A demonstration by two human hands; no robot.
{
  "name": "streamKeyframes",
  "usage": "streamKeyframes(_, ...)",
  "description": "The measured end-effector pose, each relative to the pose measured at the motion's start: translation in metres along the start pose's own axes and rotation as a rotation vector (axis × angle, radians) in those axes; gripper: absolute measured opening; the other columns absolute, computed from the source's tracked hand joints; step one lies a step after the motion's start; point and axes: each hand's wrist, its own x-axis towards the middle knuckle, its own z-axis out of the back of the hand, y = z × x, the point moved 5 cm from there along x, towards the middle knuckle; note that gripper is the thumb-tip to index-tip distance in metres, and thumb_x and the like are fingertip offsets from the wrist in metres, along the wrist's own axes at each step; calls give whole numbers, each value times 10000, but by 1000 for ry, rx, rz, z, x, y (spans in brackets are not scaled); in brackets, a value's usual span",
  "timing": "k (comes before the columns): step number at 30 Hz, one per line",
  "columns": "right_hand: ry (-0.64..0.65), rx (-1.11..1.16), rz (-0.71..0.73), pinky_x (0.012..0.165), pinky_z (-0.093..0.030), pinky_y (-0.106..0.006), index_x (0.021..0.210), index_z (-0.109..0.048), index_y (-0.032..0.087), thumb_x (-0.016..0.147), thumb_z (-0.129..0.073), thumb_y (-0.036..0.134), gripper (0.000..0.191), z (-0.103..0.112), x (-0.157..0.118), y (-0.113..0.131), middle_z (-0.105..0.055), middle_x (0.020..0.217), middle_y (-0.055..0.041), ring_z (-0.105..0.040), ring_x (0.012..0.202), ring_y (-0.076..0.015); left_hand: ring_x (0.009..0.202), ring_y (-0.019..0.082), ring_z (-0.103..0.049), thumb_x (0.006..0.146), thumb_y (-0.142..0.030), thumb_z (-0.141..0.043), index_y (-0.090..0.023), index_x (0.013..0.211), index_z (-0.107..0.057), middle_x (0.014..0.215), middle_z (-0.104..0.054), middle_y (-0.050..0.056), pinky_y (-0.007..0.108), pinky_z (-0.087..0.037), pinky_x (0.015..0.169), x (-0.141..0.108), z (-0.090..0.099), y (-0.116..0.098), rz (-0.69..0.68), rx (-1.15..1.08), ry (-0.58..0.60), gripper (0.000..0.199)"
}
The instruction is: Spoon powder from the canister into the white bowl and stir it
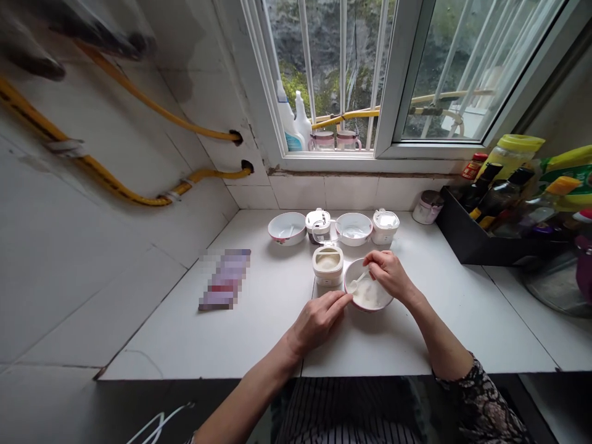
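A white bowl [377,304] with white powder in it rests on the counter before me. My right hand [387,271] is closed on the handle of a small white spoon [356,283], whose tip dips into the powder. At the bowl's left rim, my left hand [321,316] holds the edge with its fingertips; its thumb is mostly hidden. Just behind the left hand stands a white seasoning jar [328,275] with pale contents, its lid apparently raised. Farther back are a lidded jar [385,228], another jar with dark contents [318,226], and two more bowls, left [287,239] and right [354,237].
A blurred purple packet [226,280] lies at the left. Along the right side, a black box [462,243] holds several bottles, with a small jar [428,207] beside it. Spray bottles [302,120] and pink-lidded glass mugs [324,142] stand on the windowsill.
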Motion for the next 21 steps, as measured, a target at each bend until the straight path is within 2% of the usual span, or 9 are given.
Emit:
streamKeyframes(2,14,75,-52,719,-416,-302,661,-598,216,722,-423,173,191,0,0,-3,-520,473,38,-505,540,-148,871,177,-675,981,-93,-364,-114,1230,-541,997,-676,119,267,-592,693,0,0,0,1,-2,3,307)
streamKeyframes(5,30,179,-144,556,-378,-260,686,-595,208,713,-419,194,179,3,0,-10,-503,470,46,-480,477,-134,878,176,-676,979,-95,-361,-118,1249,-535,1001,-675,121,269,-595,701,0,0,0,5,-8,3,322)
streamKeyframes(7,28,150,-133,586,-394,-267,673,-595,209,705,-419,189,180,4,1,-10,-503,457,48,-473,473,-133,887,177,-676,976,-88,-365,-117,1246,-538,1008,-676,123,268,-595,706,-1,0,0,7,-10,6,322)
streamKeyframes(10,43,52,-42,772,-420,-318,636,-593,219,700,-422,159,192,3,1,-4,-519,438,52,-470,498,-135,884,177,-678,973,-82,-365,-114,1245,-540,1003,-677,123,267,-594,705,-2,-2,1,8,-8,4,325)
streamKeyframes(12,80,50,-7,822,-412,-334,634,-595,222,700,-421,151,199,0,1,-1,-537,444,51,-477,514,-138,879,175,-680,973,-88,-365,-120,1263,-533,998,-677,121,264,-593,707,-2,-2,1,11,-5,4,337)
streamKeyframes(14,102,102,-27,736,-422,-308,642,-594,219,700,-420,163,191,-1,1,-1,-534,451,46,-481,508,-138,878,172,-679,974,-94,-366,-129,1279,-525,1002,-676,121,260,-593,712,-2,-2,1,15,-4,8,347)
streamKeyframes(17,70,200,-124,574,-387,-267,656,-593,205,694,-427,202,170,3,0,-7,-507,456,43,-474,480,-132,883,175,-679,972,-89,-363,-127,1267,-531,1006,-677,123,262,-595,704,-2,-2,1,14,-6,5,341)
streamKeyframes(21,15,283,-217,530,-362,-255,665,-600,194,678,-436,240,170,10,0,-13,-485,461,43,-467,478,-126,881,176,-680,968,-82,-369,-122,1257,-534,1002,-679,121,262,-597,698,-2,-2,1,11,-9,2,335)
